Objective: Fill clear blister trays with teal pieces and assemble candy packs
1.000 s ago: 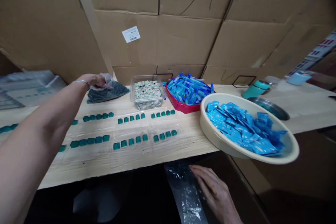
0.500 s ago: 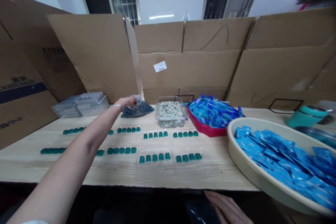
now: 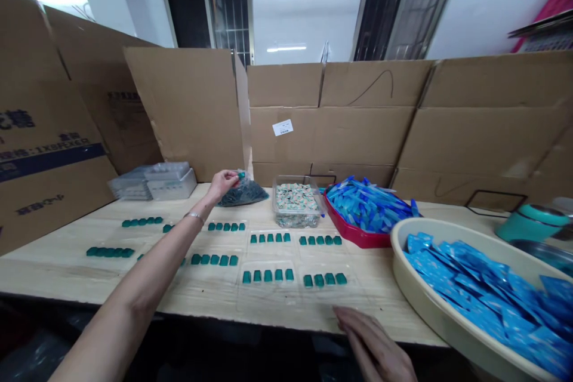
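Observation:
My left hand reaches across the table and pinches a small green piece at its fingertips. It is just above a clear plastic bag full of dark pieces. My right hand is at the table's front edge with its fingers stretched out and nothing seen in it. Between the hands, short rows of green pieces lie in clear plastic trays. The row nearest my right hand has several pieces. My left forearm covers part of the rows on the left.
A clear box of small printed pieces stands behind the rows. Beside it is a red tray of blue sticks. A cream basin with blue packets fills the right. Clear trays are stacked at back left, before cardboard walls.
My left hand has risen slightly from the bag, and a green piece now shows in its fingers. My right hand has come up to the table edge; the dark plastic beside it has left view.

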The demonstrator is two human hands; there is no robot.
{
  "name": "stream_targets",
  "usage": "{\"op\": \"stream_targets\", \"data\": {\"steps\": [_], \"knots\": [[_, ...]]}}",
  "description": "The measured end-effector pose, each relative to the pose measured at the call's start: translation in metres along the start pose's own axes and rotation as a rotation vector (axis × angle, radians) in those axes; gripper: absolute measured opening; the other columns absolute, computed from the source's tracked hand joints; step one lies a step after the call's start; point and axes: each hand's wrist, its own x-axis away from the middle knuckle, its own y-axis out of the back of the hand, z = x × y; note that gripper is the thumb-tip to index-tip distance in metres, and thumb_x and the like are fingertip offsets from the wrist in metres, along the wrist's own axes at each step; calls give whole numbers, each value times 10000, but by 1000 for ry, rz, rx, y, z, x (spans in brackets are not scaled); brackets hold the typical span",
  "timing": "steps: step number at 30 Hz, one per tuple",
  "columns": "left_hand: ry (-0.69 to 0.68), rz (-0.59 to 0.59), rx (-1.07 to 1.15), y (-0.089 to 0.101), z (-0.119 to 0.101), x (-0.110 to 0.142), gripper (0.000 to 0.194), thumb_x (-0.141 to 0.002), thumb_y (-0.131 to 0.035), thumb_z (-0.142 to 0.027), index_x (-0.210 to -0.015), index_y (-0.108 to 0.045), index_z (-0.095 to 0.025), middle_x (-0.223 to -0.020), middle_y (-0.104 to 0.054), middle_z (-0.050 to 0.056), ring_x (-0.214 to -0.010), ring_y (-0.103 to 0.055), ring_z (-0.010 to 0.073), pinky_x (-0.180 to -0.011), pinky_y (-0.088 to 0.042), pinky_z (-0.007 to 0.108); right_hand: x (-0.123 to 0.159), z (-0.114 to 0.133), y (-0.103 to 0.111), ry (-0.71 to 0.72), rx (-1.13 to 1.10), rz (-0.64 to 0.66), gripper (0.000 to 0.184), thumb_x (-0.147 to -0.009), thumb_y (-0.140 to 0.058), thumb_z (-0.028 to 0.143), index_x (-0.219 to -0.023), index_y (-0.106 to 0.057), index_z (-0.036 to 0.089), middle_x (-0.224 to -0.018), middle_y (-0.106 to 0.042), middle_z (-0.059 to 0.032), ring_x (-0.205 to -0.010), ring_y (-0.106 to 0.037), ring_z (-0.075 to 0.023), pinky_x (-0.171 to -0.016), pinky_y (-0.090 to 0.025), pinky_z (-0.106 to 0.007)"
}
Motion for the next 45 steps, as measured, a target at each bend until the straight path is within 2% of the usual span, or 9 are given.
{"op": "stream_targets", "data": {"steps": [4,6,9,13,21,25,35,40,45], "knots": [[24,197,446,-30,-28,88,368,-704,-673,-341,-967,-520,-133,-767,-672,63,-736,-653,158,-747,-516,325,-47,24,-26,-363,-221,-114,244,-843,-536,231,-1074,-611,227,-1073,-652,-70,-986,-619,-201,-883,-513,-342],[56,306,574,-49,-40,136,349,-707,-678,-348,-948,-533,-142,-792,-673,56,-718,-649,142,-755,-515,313,-69,32,-45,-468,-417,-188,296,-826,-555,260,-1115,-581,203,-1091,-638,-94,-913,-638,-195,-811,-545,-340],[146,366,694,-73,-54,196,310,-716,-677,-331,-930,-537,-156,-798,-660,37,-729,-647,141,-739,-515,292,-83,36,-68,-512,-618,-259,356,-792,-589,266,-1139,-569,194,-1095,-627,-100,-829,-649,-179,-712,-569,-309],[200,410,783,-86,-59,240,266,-737,-664,-299,-944,-562,-167,-835,-638,23,-735,-625,112,-745,-510,261,-72,39,-75,-507,-559,-286,191,-785,-592,254,-948,-666,188,-954,-667,-70,-815,-647,-175,-732,-555,-294],[125,294,571,-83,-63,254,223,-685,-696,-337,-808,-632,-163,-772,-653,28,-647,-621,136,-669,-518,274,-51,46,-62,-621,-577,-224,165,-754,-620,293,-864,-668,180,-866,-693,-54,-743,-661,-170,-727,-554,-298],[123,364,560,-81,-62,254,211,-688,-693,-336,-801,-615,-176,-729,-646,18,-640,-623,143,-665,-510,280,-50,47,-57,-621,-561,-181,154,-749,-618,298,-839,-672,184,-848,-694,-50,-731,-661,-175,-719,-548,-306],[-377,116,189,-81,-63,267,66,-779,-602,-262,-768,-633,-205,-841,-560,51,-816,-544,168,-714,-437,281,-47,46,-56,-744,-688,-174,165,-722,-633,319,-785,-653,168,-685,-664,-17,-623,-631,-156,-621,-533,-283],[-127,167,367,-83,-65,264,129,-775,-602,-298,-822,-550,-190,-828,-560,36,-764,-535,140,-694,-421,257,-42,38,-57,-751,-735,-196,208,-744,-621,347,-818,-614,153,-737,-666,-41,-661,-633,-153,-642,-543,-291],[1,281,472,-89,-62,260,182,-770,-602,-333,-809,-502,-186,-775,-543,11,-725,-524,117,-673,-409,234,-42,44,-49,-466,-549,-196,297,-774,-618,283,-1059,-600,202,-1082,-599,-87,-833,-623,-163,-734,-552,-308]]}}
